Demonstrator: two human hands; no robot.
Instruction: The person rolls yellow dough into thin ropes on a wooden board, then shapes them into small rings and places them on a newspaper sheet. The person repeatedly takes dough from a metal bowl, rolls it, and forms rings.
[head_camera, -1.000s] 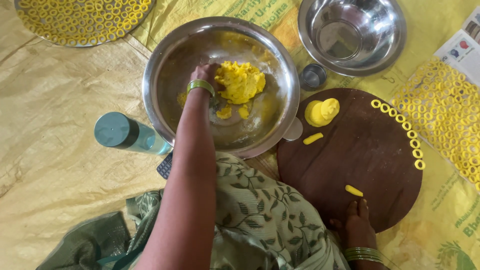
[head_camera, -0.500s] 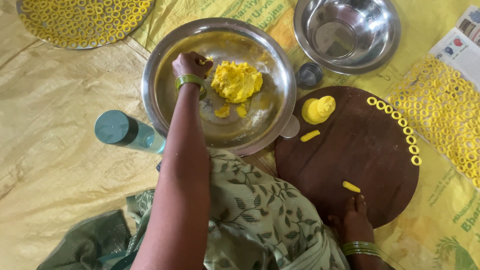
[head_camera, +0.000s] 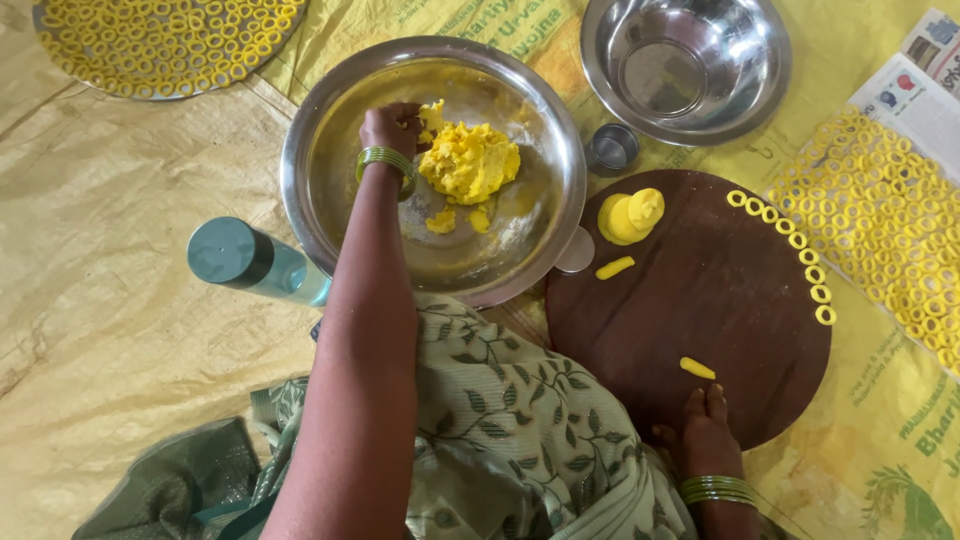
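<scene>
My left hand (head_camera: 392, 128), with green bangles at the wrist, reaches into a large steel bowl (head_camera: 335, 200). Its fingers are closed on the left edge of a lump of yellow dough (head_camera: 472, 160), where a small bit is pulled up. Small dough crumbs (head_camera: 442, 220) lie below the lump. My right hand (head_camera: 706, 432) rests flat on the near edge of a round dark wooden board (head_camera: 720, 300), holding nothing. A short dough stick (head_camera: 697, 368) lies just above its fingers. On the board's far left are a dough mound (head_camera: 628, 216) and another stick (head_camera: 614, 267).
A row of dough rings (head_camera: 800, 258) lines the board's right rim. Several more rings (head_camera: 890, 215) lie on paper at right and on a tray (head_camera: 165, 45) at top left. An empty steel bowl (head_camera: 686, 62), a small steel cup (head_camera: 611, 148) and a teal bottle (head_camera: 252, 262) stand nearby.
My left hand has moved from the top of the dough lump to its left edge and closed on a bit of it. The right hand has stayed on the board.
</scene>
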